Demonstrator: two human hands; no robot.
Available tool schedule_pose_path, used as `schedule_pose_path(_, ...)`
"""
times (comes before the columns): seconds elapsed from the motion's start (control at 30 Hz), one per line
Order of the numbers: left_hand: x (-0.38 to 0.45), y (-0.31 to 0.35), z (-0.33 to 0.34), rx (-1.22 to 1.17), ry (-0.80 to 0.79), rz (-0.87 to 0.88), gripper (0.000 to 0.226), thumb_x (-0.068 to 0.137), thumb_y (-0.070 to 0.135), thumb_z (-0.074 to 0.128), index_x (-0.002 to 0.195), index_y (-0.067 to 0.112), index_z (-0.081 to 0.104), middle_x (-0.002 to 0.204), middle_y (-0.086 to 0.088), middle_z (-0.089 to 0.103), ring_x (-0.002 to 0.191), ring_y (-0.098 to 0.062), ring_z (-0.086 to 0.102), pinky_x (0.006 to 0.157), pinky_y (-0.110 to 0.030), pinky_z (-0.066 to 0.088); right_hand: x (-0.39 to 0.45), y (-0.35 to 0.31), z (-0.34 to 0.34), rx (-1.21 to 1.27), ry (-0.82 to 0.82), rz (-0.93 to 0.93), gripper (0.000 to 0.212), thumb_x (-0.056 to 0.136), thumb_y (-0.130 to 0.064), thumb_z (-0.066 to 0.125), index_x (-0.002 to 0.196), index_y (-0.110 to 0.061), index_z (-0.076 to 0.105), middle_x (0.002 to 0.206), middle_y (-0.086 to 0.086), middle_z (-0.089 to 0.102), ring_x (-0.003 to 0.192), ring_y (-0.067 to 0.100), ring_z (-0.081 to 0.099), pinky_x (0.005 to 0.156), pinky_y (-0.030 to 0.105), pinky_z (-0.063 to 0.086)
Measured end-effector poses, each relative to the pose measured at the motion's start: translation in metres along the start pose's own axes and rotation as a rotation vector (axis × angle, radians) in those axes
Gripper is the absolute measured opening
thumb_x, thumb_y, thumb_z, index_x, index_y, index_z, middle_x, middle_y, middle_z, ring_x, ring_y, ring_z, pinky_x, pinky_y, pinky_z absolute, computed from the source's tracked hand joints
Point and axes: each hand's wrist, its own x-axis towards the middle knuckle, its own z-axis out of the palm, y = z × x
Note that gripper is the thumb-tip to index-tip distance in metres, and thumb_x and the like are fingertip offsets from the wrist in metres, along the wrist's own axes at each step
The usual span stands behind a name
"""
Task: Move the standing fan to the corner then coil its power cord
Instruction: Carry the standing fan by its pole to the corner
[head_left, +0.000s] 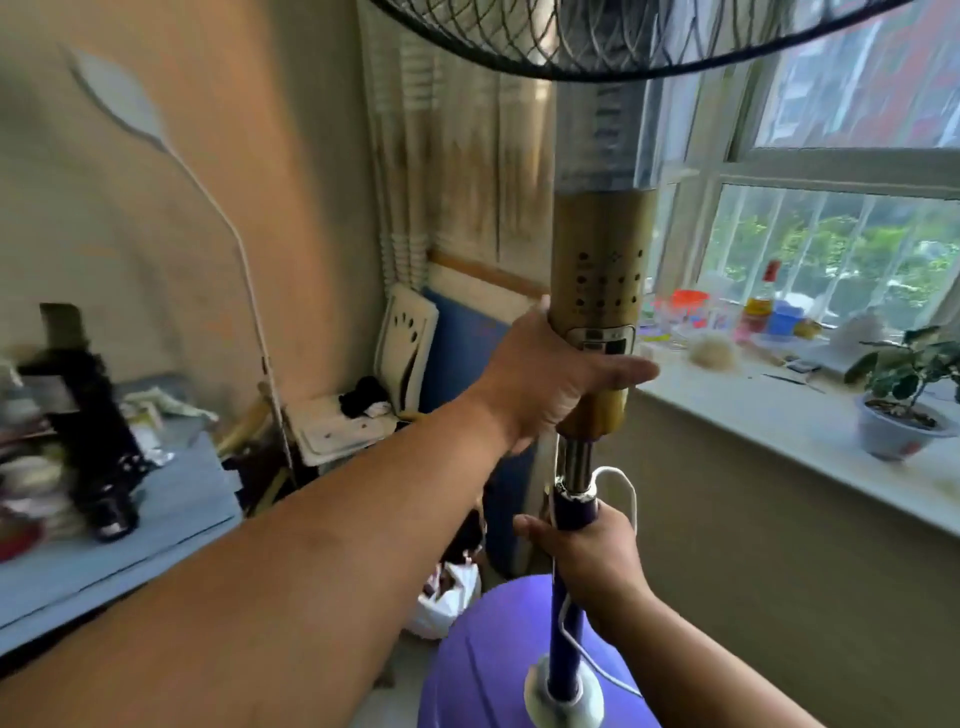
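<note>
The standing fan (597, 291) stands upright close before the person, near the room corner beside the windowsill (779, 415), its purple round base (493, 649) low on the floor. It looks top-heavy: a wide grille (623, 36) sits above a slim pole (566, 623), so it will likely tip unless held high and low on the stiff column. The left hand (550, 379), arm stretched forward, wraps the gold control column just below the button panel. The right hand (592, 561), lower and nearer, grips the purple pole under its collar. The white power cord (623, 483) loops loosely beside the pole, limp and easy to snag.
</note>
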Motion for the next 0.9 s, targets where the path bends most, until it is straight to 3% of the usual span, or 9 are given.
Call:
schedule_pose_path(0.07,-0.024,0.017,-0.022,0.031,0.047,0.004,0.034,0.067,0.017,0.092,0.094,0.029,0.074,0.089,0.003,0.075,0.089,-0.015,0.073,0.076,-0.033,0.062,-0.014,-0.008,0.021,-0.004,-0.075,-0.017,0.045,0.061,-0.022,0.095,0.073,0.001,0.059,0.054,-0.002,0.057,0.048,0.007,0.049,0.048,0.022,0.047)
schedule_pose_path(0.13,-0.046,0.029,-0.044,0.06,0.11,0.004,0.029,0.068,0.016,0.092,0.086,0.028,0.073,0.084,0.006,0.075,0.084,-0.016,0.072,0.073,-0.04,0.061,-0.028,-0.019,0.046,-0.006,-0.157,-0.014,0.051,0.061,-0.023,0.095,0.082,0.008,0.06,0.06,0.01,0.064,0.053,0.01,0.056,0.053,0.029,0.051)
schedule_pose_path(0.23,-0.085,0.053,-0.083,0.061,0.239,-0.021,0.028,0.065,0.014,0.092,0.083,0.022,0.072,0.079,-0.001,0.072,0.074,-0.02,0.07,0.064,-0.04,0.06,-0.055,-0.037,0.09,-0.019,-0.253,-0.035,0.039,0.062,-0.018,0.094,0.074,0.0,0.062,0.053,-0.002,0.063,0.046,0.004,0.056,0.045,0.019,0.048)
schedule_pose_path(0.33,-0.129,0.078,-0.122,0.107,0.323,-0.018,0.026,0.063,0.018,0.091,0.078,0.029,0.074,0.077,0.002,0.072,0.068,-0.014,0.07,0.056,-0.033,0.06,-0.087,-0.051,0.138,-0.041,-0.372,-0.045,0.041,0.061,-0.026,0.095,0.073,-0.006,0.061,0.054,-0.005,0.061,0.047,0.009,0.055,0.048,0.025,0.05)
schedule_pose_path(0.43,-0.182,0.1,-0.17,0.196,0.397,0.009,0.029,0.066,0.018,0.09,0.075,0.04,0.073,0.076,0.01,0.073,0.072,-0.008,0.071,0.063,-0.028,0.06,-0.129,-0.059,0.193,-0.042,-0.476,-0.045,0.04,0.06,-0.028,0.095,0.064,-0.017,0.057,0.05,-0.007,0.059,0.045,0.008,0.054,0.049,0.026,0.048)
schedule_pose_path(0.53,-0.228,0.115,-0.206,0.246,0.483,0.006,0.031,0.061,0.024,0.093,0.08,0.035,0.071,0.08,0.01,0.073,0.08,-0.011,0.072,0.074,-0.035,0.059,-0.171,-0.067,0.24,-0.018,-0.561,-0.013,0.037,0.059,-0.026,0.095,0.07,-0.01,0.064,0.054,-0.001,0.066,0.049,0.011,0.06,0.048,0.026,0.053)
schedule_pose_path(0.73,-0.323,0.157,-0.267,0.325,0.589,-0.019,0.031,0.058,0.027,0.093,0.078,0.039,0.072,0.078,0.009,0.073,0.077,-0.012,0.07,0.076,-0.037,0.061,-0.253,-0.078,0.324,-0.02,-0.712,-0.005,0.051,0.053,-0.037,0.096,0.076,-0.013,0.058,0.063,0.006,0.056,0.057,0.018,0.051,0.057,0.039,0.052)
schedule_pose_path(0.9,-0.391,0.186,-0.306,0.342,0.712,-0.053,0.048,0.061,0.018,0.093,0.103,0.014,0.07,0.092,-0.004,0.076,0.092,-0.03,0.073,0.087,-0.05,0.061,-0.315,-0.083,0.383,0.0,-0.822,0.0,0.053,0.052,-0.04,0.096,0.074,-0.016,0.054,0.062,0.005,0.051,0.057,0.019,0.049,0.055,0.041,0.051)
